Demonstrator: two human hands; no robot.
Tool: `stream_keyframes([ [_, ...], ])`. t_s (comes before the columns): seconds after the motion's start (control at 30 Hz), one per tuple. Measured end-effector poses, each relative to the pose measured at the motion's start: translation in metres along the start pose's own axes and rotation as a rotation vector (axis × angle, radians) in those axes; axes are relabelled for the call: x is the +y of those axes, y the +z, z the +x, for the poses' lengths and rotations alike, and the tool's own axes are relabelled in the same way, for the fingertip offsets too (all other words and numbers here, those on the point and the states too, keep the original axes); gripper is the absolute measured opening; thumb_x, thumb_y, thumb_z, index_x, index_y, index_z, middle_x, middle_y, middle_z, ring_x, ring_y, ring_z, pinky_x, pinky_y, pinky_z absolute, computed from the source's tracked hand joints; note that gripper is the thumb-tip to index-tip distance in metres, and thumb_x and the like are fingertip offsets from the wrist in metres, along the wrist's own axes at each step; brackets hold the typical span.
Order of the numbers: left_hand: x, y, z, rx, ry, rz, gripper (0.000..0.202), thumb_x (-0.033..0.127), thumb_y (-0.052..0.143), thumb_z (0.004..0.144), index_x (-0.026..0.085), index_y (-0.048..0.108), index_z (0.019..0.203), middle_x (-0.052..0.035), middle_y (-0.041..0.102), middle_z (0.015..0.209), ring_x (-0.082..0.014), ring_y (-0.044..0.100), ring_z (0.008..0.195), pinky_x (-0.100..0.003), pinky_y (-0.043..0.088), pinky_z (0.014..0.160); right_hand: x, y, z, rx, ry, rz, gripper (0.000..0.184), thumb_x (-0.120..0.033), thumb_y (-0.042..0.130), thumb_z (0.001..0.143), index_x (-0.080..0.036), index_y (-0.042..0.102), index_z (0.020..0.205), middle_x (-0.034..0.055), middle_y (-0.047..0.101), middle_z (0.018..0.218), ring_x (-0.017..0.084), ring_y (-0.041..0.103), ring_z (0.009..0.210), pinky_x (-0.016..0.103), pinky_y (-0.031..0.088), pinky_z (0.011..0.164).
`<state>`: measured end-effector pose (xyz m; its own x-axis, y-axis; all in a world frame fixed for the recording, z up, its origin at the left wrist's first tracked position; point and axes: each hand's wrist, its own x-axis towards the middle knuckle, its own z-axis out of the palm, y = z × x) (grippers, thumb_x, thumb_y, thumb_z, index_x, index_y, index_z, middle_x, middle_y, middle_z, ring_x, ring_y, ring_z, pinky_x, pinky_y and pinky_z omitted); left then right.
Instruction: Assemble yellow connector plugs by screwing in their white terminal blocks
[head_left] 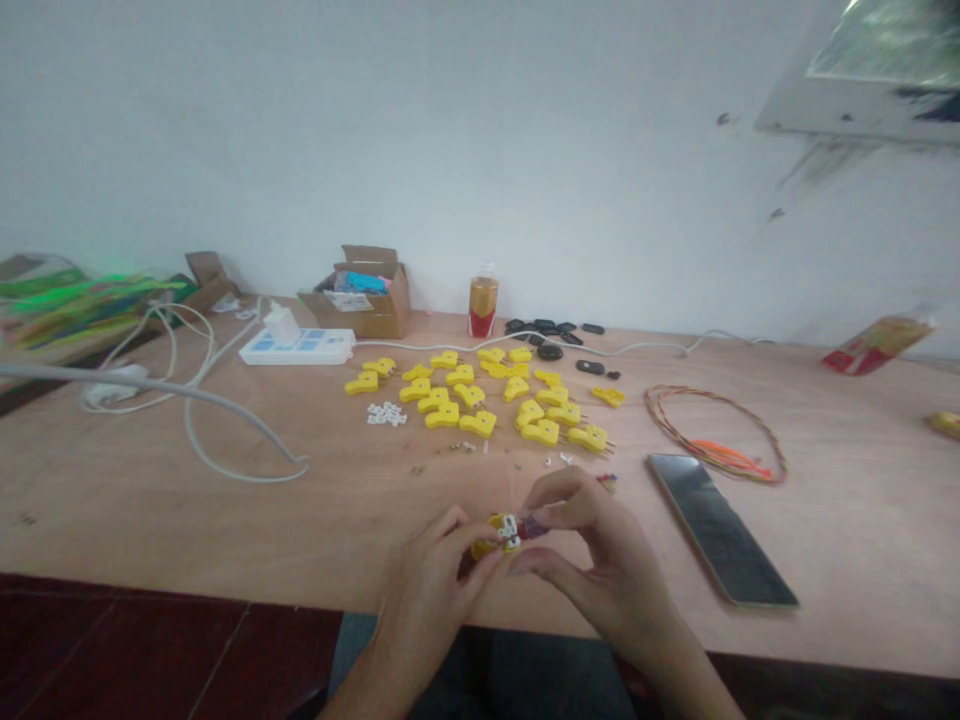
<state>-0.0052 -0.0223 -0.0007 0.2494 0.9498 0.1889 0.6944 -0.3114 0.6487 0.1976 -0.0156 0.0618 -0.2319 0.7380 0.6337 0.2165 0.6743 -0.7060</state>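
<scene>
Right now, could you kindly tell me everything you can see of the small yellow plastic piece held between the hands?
The small yellow plastic piece looks bright and glossy, though the fingers hide most of its shape. A small white part sits against it, with a dark purple part just beyond. The left hand pinches the yellow end, and the right hand closes on the purple end. The piece is held above the wooden table.

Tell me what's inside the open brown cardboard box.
Blue packaging and a white printed sheet show at the top of the brown cardboard box; anything lower stays hidden behind its walls.
</scene>
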Motion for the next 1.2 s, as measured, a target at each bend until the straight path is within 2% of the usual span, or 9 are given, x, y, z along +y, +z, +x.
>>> stream_keyframes([
  [0.13, -0.002, 0.002, 0.001, 0.045, 0.028, -0.008, 0.012, 0.023, 0.073, 0.092, 0.028, 0.082, 0.097, 0.0027, 0.060, 0.076, -0.0137, 0.057, 0.058, -0.024, 0.044, 0.057, 0.000, 0.003, 0.002, -0.009, 0.034, 0.091, 0.011, -0.016, 0.077, 0.095, -0.025, 0.072, 0.094, 0.0030, 0.076, 0.088, 0.019, 0.077, 0.081, 0.029, 0.065, 0.067],
  [0.3, 0.000, 0.002, 0.001, 0.044, 0.017, -0.023, 0.013, 0.019, 0.072, 0.091, 0.028, 0.082, 0.095, 0.0024, 0.060, 0.076, -0.0147, 0.059, 0.060, -0.025, 0.045, 0.058, 0.001, -0.005, 0.001, -0.155, 0.110, 0.157, 0.018, -0.020, 0.061, 0.106, -0.028, 0.073, 0.116, 0.0071, 0.081, 0.107, 0.021, 0.079, 0.104, 0.035, 0.068, 0.088],
  [0.4, 0.000, 0.001, 0.001, 0.020, 0.005, -0.016, 0.014, 0.019, 0.073, 0.092, 0.028, 0.082, 0.096, 0.0024, 0.060, 0.077, -0.0148, 0.059, 0.061, -0.025, 0.044, 0.058, 0.000, -0.002, 0.002, -0.110, 0.063, 0.038, 0.021, -0.021, 0.072, 0.099, -0.030, 0.073, 0.118, 0.0081, 0.077, 0.120, 0.024, 0.074, 0.117, 0.040, 0.065, 0.096],
  [0.53, 0.000, 0.000, 0.001, -0.002, 0.012, -0.003, 0.015, 0.019, 0.072, 0.094, 0.028, 0.082, 0.099, 0.0021, 0.060, 0.077, -0.0150, 0.060, 0.061, -0.024, 0.043, 0.058, 0.000, 0.005, 0.005, 0.024, -0.001, 0.018, 0.016, -0.016, 0.083, 0.089, -0.028, 0.076, 0.096, 0.0021, 0.075, 0.094, 0.019, 0.075, 0.086, 0.030, 0.064, 0.074],
  [0.67, 0.002, -0.001, 0.002, -0.002, 0.009, 0.011, 0.013, 0.018, 0.073, 0.093, 0.026, 0.082, 0.097, 0.0014, 0.061, 0.077, -0.0153, 0.059, 0.060, -0.025, 0.043, 0.058, 0.000, 0.000, 0.006, -0.078, 0.051, 0.113, 0.011, -0.017, 0.072, 0.099, -0.027, 0.077, 0.100, 0.0032, 0.080, 0.095, 0.019, 0.079, 0.089, 0.030, 0.065, 0.076],
  [0.83, 0.005, -0.003, 0.002, 0.003, 0.009, 0.024, 0.013, 0.016, 0.075, 0.092, 0.026, 0.083, 0.096, 0.0005, 0.063, 0.078, -0.0171, 0.062, 0.064, -0.026, 0.045, 0.060, -0.003, -0.007, 0.003, -0.224, 0.106, 0.069, 0.025, -0.017, 0.057, 0.107, -0.030, 0.074, 0.118, 0.0058, 0.082, 0.114, 0.021, 0.078, 0.109, 0.035, 0.066, 0.092],
  [0.93, 0.006, -0.004, 0.002, -0.004, 0.013, 0.024, 0.013, 0.015, 0.076, 0.091, 0.025, 0.083, 0.096, 0.0005, 0.064, 0.078, -0.0170, 0.062, 0.064, -0.026, 0.046, 0.060, -0.005, -0.004, 0.003, -0.210, 0.043, -0.032, 0.027, -0.017, 0.065, 0.103, -0.030, 0.074, 0.124, 0.0077, 0.078, 0.128, 0.023, 0.074, 0.121, 0.038, 0.063, 0.102],
  [1.1, 0.004, -0.002, 0.002, 0.029, 0.035, 0.043, 0.015, 0.011, 0.076, 0.090, 0.025, 0.082, 0.092, 0.0016, 0.064, 0.077, -0.0165, 0.060, 0.063, -0.026, 0.047, 0.061, -0.009, 0.001, 0.005, -0.195, -0.015, -0.033, 0.035, -0.007, 0.063, 0.101, -0.032, 0.077, 0.122, 0.0026, 0.081, 0.112, 0.015, 0.078, 0.102, 0.024, 0.063, 0.091],
  [1.2, 0.002, 0.001, 0.002, 0.057, 0.060, 0.052, 0.013, 0.012, 0.077, 0.090, 0.024, 0.081, 0.091, 0.0012, 0.064, 0.078, -0.0177, 0.062, 0.066, -0.027, 0.048, 0.064, -0.012, -0.002, 0.004, -0.265, 0.017, -0.044, 0.048, -0.001, 0.053, 0.102, -0.033, 0.071, 0.132, 0.0015, 0.081, 0.123, 0.014, 0.076, 0.115, 0.024, 0.061, 0.100],
])
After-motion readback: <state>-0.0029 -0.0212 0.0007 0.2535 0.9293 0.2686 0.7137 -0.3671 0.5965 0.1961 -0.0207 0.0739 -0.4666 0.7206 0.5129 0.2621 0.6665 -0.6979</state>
